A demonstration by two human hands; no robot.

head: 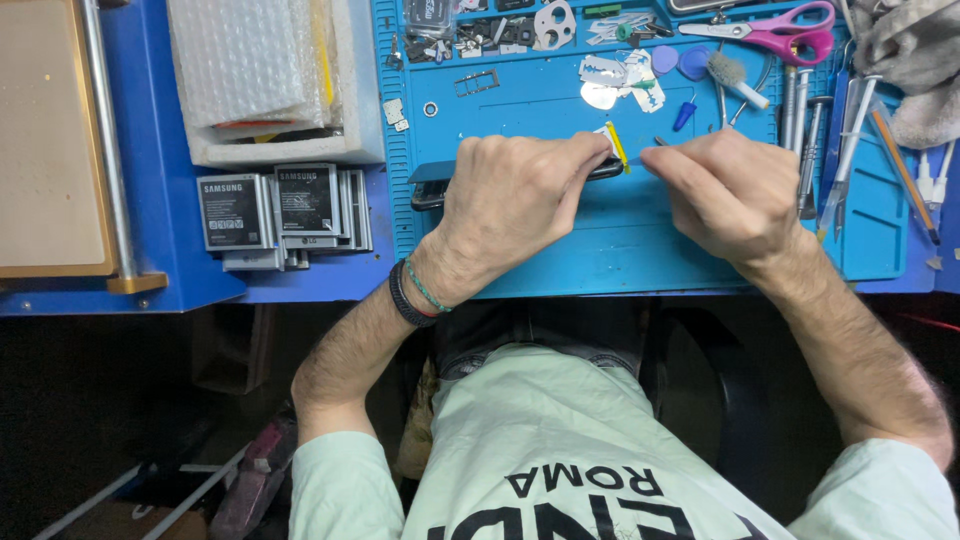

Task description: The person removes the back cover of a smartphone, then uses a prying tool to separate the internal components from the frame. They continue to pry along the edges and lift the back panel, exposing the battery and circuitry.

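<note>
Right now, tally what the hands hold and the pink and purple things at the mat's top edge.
Dark phone under the left hand: 1
Thin tool in the right hand: 1
Pink-handled scissors: 1
Purple round picks: 2
Total: 5

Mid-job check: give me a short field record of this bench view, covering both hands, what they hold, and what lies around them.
surface: blue silicone work mat
left hand: presses down a dark flat phone, fingers near a small yellow tab
right hand: pinches a thin metal-tipped tool at the phone's edge
left of mat: stack of grey rectangular phone batteries; bubble wrap in a white foam box
top right: pink-handled scissors
right edge: row of slim metal hand tools
</note>
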